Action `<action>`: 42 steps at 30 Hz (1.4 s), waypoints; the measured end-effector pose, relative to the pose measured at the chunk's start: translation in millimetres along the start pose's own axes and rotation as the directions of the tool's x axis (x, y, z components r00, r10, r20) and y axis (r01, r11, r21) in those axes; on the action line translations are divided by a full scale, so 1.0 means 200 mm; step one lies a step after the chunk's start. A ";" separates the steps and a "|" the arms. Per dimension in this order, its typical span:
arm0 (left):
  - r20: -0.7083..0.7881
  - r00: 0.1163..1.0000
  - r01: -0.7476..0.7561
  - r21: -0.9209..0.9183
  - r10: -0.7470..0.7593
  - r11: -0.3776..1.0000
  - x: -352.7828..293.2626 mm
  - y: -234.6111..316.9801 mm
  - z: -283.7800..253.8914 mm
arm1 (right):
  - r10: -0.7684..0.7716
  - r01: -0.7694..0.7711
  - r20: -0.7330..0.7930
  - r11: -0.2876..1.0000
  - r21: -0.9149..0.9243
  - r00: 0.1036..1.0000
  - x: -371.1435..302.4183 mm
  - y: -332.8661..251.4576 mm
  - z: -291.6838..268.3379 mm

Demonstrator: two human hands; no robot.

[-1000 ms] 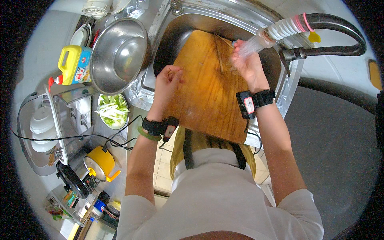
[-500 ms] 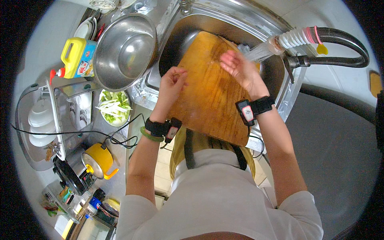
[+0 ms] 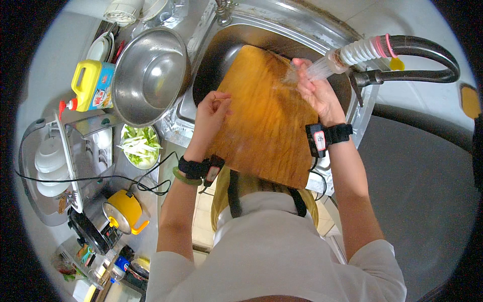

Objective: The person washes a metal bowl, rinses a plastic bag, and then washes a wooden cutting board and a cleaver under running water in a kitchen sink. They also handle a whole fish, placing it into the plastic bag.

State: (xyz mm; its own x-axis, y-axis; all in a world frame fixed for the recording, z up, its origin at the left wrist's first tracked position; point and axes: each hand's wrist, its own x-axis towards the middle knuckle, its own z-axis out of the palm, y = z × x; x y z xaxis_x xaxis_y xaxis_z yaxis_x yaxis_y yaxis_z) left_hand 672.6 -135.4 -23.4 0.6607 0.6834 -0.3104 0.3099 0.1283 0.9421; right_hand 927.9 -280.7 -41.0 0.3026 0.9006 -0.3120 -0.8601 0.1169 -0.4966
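A wooden cutting board point(image 3: 266, 131) leans out of the steel sink point(image 3: 211, 55) toward my body, its surface wet. My left hand point(image 3: 213, 111) is at the board's left edge, fingers curled round it. By the upper right side of the board, my right hand point(image 3: 318, 93) is held up in the running water, its fingers loosely bent and apart with nothing in them. The water comes from the clear, ribbed end of a black faucet hose point(image 3: 359, 52) just above that hand.
Left of the sink stand a large steel basin point(image 3: 150, 75), a yellow jug of detergent point(image 3: 90, 85) and a plate of cut green vegetables point(image 3: 141, 146). Farther down are a dish rack point(image 3: 75, 171) with white bowls and a yellow pot point(image 3: 125, 209). A black cable point(image 3: 95, 179) crosses the counter.
My right hand has moved right, off the board's middle and into the water stream by the faucet. My left hand stays at the board's left edge. The whole view has shifted slightly.
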 end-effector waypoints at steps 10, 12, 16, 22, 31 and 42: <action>0.030 0.997 0.065 0.014 -0.066 0.998 -0.02 -0.01 -0.01 | -0.180 0.086 0.120 -0.188 -0.978 0.976 0.18 0.07 -0.78; 0.015 1.000 0.004 0.036 -0.004 0.999 -0.03 -0.06 -0.03 | -0.018 0.049 0.059 -0.352 -0.935 0.998 0.28 0.10 -0.98; 0.032 0.999 0.020 0.095 -0.023 0.995 -0.04 0.00 -0.03 | -0.271 -0.071 -0.115 0.169 -0.983 0.956 0.36 0.19 -1.41; 0.026 0.986 0.165 0.016 -0.166 0.986 -0.09 0.00 -0.04 | -0.187 0.139 0.229 -0.401 -0.905 0.955 0.35 0.20 -1.32; 0.289 0.956 0.083 -0.110 -0.048 0.990 0.04 0.05 0.16 | -0.244 -0.115 -0.108 -0.012 -0.993 0.964 -0.07 0.12 -0.26; 0.483 0.788 0.607 -0.514 -0.381 0.605 0.22 0.14 0.80 | -0.433 -0.059 -0.102 0.112 -0.992 0.896 -0.64 0.22 0.18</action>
State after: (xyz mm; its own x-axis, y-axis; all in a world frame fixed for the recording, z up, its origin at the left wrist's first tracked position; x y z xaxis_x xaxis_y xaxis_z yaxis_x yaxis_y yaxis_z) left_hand 819.2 -216.6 -31.7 0.7334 0.1427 -0.6646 0.2374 0.8624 0.4471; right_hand 836.0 -375.5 6.1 0.6850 0.7135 -0.1473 0.2933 -0.4550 -0.8408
